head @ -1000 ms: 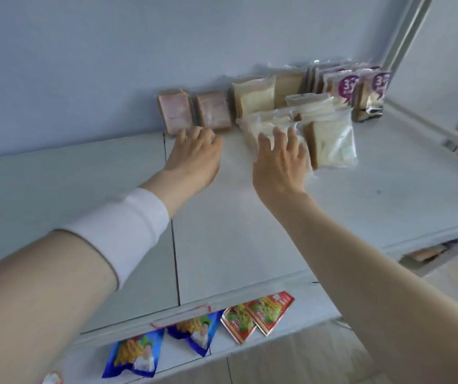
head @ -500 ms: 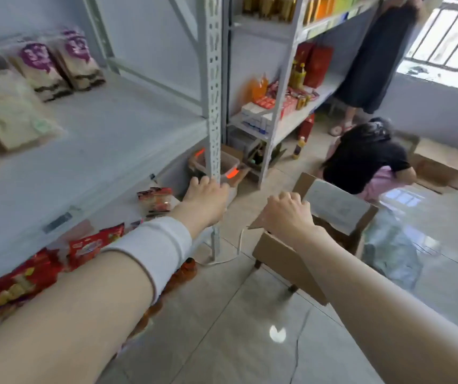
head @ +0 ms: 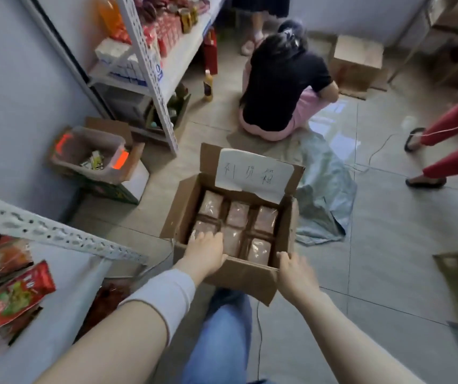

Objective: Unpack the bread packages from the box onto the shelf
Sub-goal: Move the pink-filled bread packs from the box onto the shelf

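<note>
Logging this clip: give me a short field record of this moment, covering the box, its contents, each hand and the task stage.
box: open cardboard box on the floor, paper label on its far flap
bread packages: six visible, two rows of three
left hand: reaches in, fingers on the near-left package
right hand: at the near rim, grip unclear
shelf: at left, holding red snack packets
stage: no package lifted yet
</note>
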The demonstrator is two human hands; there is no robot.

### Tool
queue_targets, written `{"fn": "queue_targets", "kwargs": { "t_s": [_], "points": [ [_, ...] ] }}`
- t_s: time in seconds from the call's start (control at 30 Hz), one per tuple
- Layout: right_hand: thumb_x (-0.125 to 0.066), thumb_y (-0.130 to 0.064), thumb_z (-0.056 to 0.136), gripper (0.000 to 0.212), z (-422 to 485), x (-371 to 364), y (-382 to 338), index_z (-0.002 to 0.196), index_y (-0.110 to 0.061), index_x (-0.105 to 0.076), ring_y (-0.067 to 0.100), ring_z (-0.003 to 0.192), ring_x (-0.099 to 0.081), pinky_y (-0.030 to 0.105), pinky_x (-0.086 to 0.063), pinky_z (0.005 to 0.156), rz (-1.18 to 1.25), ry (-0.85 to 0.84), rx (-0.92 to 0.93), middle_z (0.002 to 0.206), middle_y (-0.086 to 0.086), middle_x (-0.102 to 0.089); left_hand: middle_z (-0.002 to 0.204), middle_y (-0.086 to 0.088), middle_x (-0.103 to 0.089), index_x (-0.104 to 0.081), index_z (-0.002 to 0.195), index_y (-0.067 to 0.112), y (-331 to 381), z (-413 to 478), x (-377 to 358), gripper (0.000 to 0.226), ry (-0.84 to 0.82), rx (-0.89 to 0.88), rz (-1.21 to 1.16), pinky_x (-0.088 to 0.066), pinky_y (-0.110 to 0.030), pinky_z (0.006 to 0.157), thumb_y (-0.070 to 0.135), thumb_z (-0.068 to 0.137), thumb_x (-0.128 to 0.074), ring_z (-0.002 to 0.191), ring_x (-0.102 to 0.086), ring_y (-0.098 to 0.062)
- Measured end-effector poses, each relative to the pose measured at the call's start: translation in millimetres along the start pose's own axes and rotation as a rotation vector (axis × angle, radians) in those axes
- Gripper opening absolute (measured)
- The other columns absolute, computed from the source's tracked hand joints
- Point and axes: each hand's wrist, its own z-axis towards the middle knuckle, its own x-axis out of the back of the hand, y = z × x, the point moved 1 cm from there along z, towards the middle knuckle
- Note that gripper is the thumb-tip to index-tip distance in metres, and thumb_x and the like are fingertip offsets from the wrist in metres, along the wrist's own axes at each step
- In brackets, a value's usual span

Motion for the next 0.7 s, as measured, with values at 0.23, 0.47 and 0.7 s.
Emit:
{"fn": "queue_targets", "kwargs": {
  "t_s": [0.23,0.47,0.7],
  "points": [
    [-0.055,-0.038,0.090,0.069,144.1,-76.3,12.8,0.143,-0.006,-0.024,0.026,0.132,-0.036,0.030,-0.029,0.107,0.584,-0.237,-0.227,0.143,0.013,-0.035,0.139,-0.012,-0.043,-0.031,0.140,0.014,8.9,171.3,-71.7,0.058,-0.201,0.141,-0.336,-0.035,-0.041,0.106,0.035,0.091,-0.054,0.129,-0.041,-0.031],
    [-0.053,-0.035,0.091,0.080,315.0,-160.5,12.3,0.147,-0.005,-0.005,0.033,0.142,-0.008,0.038,-0.012,0.115,0.883,-0.083,-0.518,0.156,0.016,-0.003,0.146,-0.019,-0.028,-0.013,0.145,0.003,-14.4,309.2,-182.2,0.084,-0.158,0.532,-0.577,-0.031,-0.037,0.109,0.032,0.084,-0.064,0.133,-0.034,-0.034],
    [-0.057,-0.035,0.088,0.086,371.5,-178.1,9.3,0.147,-0.006,-0.002,0.036,0.134,-0.025,0.043,-0.015,0.108,0.677,0.110,-0.722,0.146,0.021,-0.029,0.128,-0.017,-0.049,-0.033,0.127,0.004,-11.3,317.5,-196.7,0.082,0.093,0.583,-0.701,-0.042,-0.037,0.097,0.029,0.066,-0.081,0.119,-0.049,-0.033]
  ]
}}
